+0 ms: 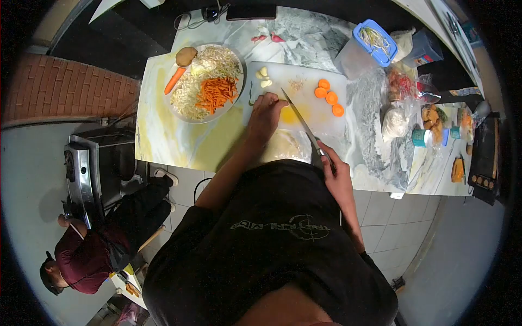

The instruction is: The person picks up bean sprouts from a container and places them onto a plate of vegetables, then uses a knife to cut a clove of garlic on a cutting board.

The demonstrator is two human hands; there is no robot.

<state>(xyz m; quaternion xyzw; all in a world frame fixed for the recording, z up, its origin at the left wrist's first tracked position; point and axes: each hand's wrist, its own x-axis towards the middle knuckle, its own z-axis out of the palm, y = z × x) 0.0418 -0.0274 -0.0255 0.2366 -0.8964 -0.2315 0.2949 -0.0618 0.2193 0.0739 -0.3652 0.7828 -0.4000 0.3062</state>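
Observation:
A kitchen knife [300, 119] is in my right hand [338, 173], its blade slanting up and left across the white cutting board [340, 81]. My left hand [263, 117] rests on the board's left part with its fingers curled together, close to the knife's tip. Whatever those fingers hold, if anything, is hidden. Peeled garlic cloves [265, 83] lie just above my left hand. Small chopped bits [296, 85] sit near the blade tip. Several carrot slices [331, 98] are on the board's right side. A clear plastic bag [283, 145] lies at the board's near edge.
On the left, a large plate [235, 107] holds carrot strips [216, 95], bean sprouts, a whole carrot and a potato. Shallots [277, 38] lie behind the board. A blue-rimmed container [356, 33] and bagged food stand rightward. Another person [89, 252] is by the stove [81, 174].

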